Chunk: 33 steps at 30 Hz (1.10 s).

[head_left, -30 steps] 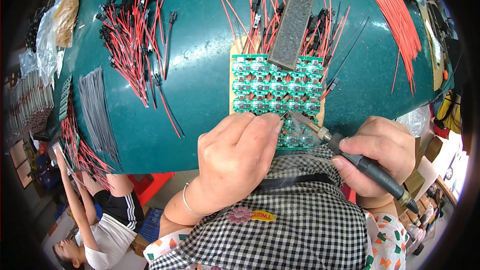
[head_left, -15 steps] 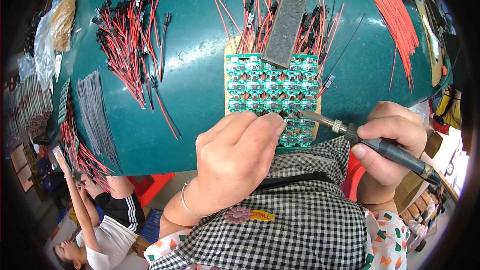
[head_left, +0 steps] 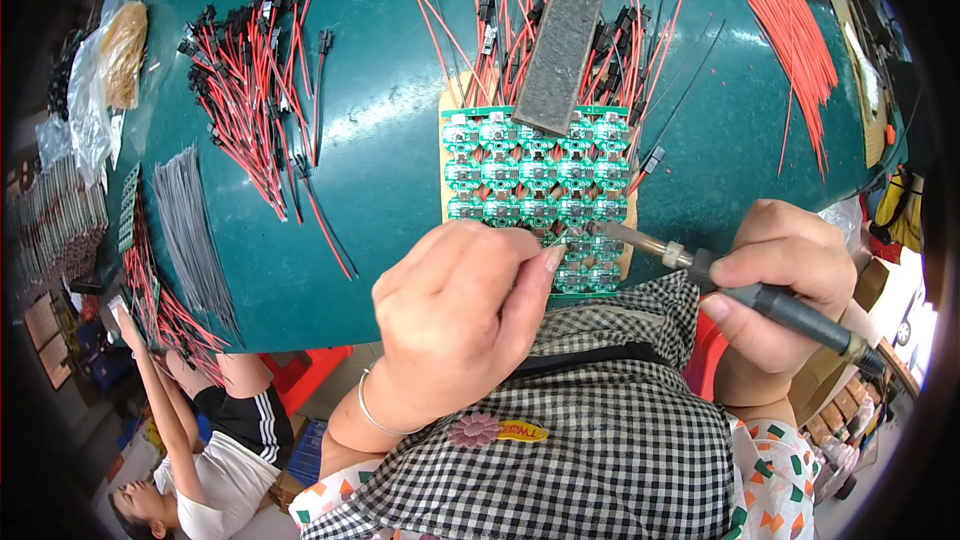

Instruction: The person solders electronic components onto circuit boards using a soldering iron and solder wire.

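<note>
A panel of small green circuit boards (head_left: 538, 172) lies in front of me on a tan backing board (head_left: 447, 180). A dark flat metal bar (head_left: 565, 35) rests slantwise on its far edge, over red and black wires with black plugs (head_left: 625, 40). My left hand (head_left: 455, 305) is closed in a pinch over the panel's near left part; what its fingertips grip is hidden. In my right hand (head_left: 790, 260) is a soldering iron (head_left: 790, 316), held like a pen. Its tip points left, at the panel's near right part, close to my left fingertips.
Left on the green table (head_left: 390, 140) lie a pile of plug-ended wires (head_left: 255, 90), grey wires (head_left: 192, 230) and another wired panel (head_left: 130, 205). Red wires (head_left: 780, 30) lie far right, plastic bags (head_left: 125, 55) far left. Another person (head_left: 215, 470) sits at lower left, holding a phone-like object.
The panel and metal bar have shifted slightly left in view. My left hand has moved a little left, its thumb now more exposed. The iron's tip has moved slightly left too.
</note>
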Each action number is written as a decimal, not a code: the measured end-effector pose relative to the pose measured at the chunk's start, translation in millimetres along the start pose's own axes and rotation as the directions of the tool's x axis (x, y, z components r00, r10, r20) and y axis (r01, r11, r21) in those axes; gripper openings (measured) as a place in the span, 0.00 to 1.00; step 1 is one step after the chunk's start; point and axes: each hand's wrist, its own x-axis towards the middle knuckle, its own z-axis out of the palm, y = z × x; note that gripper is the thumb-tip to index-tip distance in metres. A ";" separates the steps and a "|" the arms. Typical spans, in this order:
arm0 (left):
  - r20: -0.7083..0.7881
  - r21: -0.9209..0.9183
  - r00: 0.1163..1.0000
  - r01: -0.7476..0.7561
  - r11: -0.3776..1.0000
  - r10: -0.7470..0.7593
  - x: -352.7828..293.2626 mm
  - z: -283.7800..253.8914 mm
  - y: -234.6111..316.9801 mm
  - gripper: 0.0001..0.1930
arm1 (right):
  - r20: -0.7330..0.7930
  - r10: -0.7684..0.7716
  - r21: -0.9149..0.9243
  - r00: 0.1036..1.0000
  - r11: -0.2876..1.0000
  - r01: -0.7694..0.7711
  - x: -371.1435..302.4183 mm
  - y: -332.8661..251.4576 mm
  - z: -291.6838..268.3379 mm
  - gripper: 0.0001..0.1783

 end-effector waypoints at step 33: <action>0.060 0.013 0.998 0.035 0.999 -0.036 1.5 -0.8 10.3 0.10 | -0.108 0.059 -0.033 0.992 0.997 -0.063 -10.2 -2.1 -6.6 0.13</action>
